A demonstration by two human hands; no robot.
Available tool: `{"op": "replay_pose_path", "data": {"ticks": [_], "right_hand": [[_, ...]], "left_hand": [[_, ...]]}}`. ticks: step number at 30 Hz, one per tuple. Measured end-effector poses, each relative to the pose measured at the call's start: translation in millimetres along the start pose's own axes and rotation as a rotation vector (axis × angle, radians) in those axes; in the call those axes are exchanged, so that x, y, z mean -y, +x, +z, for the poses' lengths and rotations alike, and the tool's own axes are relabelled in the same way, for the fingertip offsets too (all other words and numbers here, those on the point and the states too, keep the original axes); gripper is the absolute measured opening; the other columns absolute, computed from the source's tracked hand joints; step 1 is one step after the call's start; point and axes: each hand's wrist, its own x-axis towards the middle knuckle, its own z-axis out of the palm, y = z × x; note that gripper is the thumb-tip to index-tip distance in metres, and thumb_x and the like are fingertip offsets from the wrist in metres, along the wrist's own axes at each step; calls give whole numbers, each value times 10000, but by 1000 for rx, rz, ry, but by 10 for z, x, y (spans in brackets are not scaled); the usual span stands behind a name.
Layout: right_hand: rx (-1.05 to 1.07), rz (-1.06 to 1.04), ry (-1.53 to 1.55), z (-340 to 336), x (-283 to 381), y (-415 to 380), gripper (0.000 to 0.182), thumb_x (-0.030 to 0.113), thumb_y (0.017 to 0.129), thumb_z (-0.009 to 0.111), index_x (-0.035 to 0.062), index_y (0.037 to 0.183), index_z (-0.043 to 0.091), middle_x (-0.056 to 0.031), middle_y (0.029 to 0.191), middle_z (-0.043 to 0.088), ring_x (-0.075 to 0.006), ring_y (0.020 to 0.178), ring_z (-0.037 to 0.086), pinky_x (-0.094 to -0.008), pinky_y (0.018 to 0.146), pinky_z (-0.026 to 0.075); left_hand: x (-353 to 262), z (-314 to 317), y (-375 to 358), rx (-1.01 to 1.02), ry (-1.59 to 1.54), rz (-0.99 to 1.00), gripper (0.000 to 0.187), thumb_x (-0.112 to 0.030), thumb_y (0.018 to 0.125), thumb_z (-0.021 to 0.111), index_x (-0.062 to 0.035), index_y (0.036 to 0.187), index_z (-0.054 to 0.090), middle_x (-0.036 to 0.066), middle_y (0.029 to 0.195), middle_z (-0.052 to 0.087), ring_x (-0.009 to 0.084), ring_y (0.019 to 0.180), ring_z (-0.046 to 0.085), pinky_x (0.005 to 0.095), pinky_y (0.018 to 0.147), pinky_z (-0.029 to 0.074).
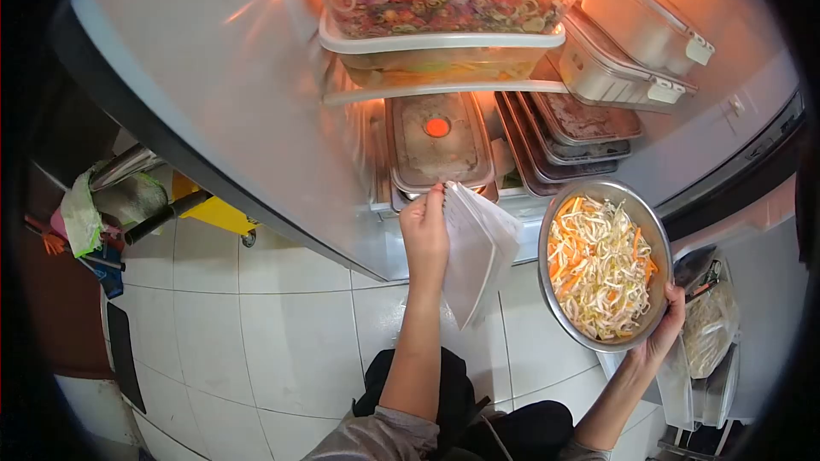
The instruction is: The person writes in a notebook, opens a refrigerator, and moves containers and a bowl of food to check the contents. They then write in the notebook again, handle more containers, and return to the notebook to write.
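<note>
My left hand (pixel 424 220) is closed on the upper edge of a spiral notepad (pixel 478 243), whose white pages hang down and fan to the right. It is just in front of a lidded metal container (pixel 440 141) on the low fridge shelf. Over on the right, my right hand (pixel 669 324) grips the rim of a round steel bowl (pixel 548 290). Bean sprouts (pixel 602 269) mixed with orange carrot strips fill the bowl, which is tipped toward me. The fingers beneath the bowl are hidden.
The open fridge holds stacked clear tubs of chopped vegetables (pixel 453 8), white lidded boxes (pixel 615 64) and several stacked metal trays (pixel 581 141). Its door (pixel 769 307) carries a bagged item (pixel 711 329). A yellow wheeled bucket (pixel 213 213) stands on the tiled floor (pixel 290 333) at left.
</note>
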Motion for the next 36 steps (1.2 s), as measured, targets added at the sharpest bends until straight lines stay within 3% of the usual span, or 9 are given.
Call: {"op": "replay_pose_path", "data": {"ticks": [3,5,10,19,26,29,31,35,36], "right_hand": [[-14,0,6,21,-6,0,407,136,778,516,-54,1138,510,-170,1090,585,-248,971,590,-346,898,476],[38,2,-8,37,-4,5,407,135,777,515,-52,1138,512,-170,1096,582,-249,976,586,-347,904,471],[28,11,-8,59,-29,27,390,138,781,516,-48,1123,512,-165,1078,585,-252,983,581,-349,913,464],[20,25,4,120,-50,53,360,144,785,522,-43,1093,522,-161,1056,590,-249,968,586,-349,905,467],[-12,11,1,209,-32,17,315,127,793,519,-58,1045,551,-143,990,621,-227,918,606,-331,887,475],[5,8,-14,267,-28,37,301,122,795,523,-55,1036,554,-137,986,624,-218,914,607,-321,877,475],[21,19,-20,452,-112,80,305,121,796,524,-53,1044,553,-133,998,620,-214,920,602,-310,881,466],[127,90,24,764,-325,188,274,115,801,526,-41,1024,556,-111,1009,608,-200,959,582,-306,896,448],[121,94,17,739,-364,279,212,115,801,534,-17,965,561,-77,920,603,-158,842,580,-269,788,466]], "left_hand": [[88,-11,4,21,-63,35,342,-158,924,488,-4,619,479,-69,618,450,31,588,342,223,524,275],[82,-24,4,13,-8,44,339,-145,923,488,0,617,471,-70,613,439,34,587,329,230,523,266],[-63,-29,-78,77,5,108,306,-146,921,485,61,770,651,-46,630,526,38,582,390,214,539,305],[144,-134,-73,118,57,38,331,-179,925,489,55,796,684,-32,600,539,44,557,403,223,527,321],[-72,3,-148,98,28,35,320,-187,928,484,45,858,691,-27,620,543,46,562,412,221,534,325],[-44,94,-178,57,-17,36,324,-173,925,493,38,736,651,-45,606,492,45,568,388,219,535,314],[92,59,-79,56,3,41,332,-153,922,506,-6,625,520,-64,598,427,45,578,353,219,535,300],[-1,63,-7,-4,-39,60,328,-134,919,513,-51,623,398,-78,615,373,37,595,316,218,526,277],[51,38,-1,26,-64,80,301,-141,920,505,-24,650,442,-72,634,410,40,611,346,221,544,300]]}}
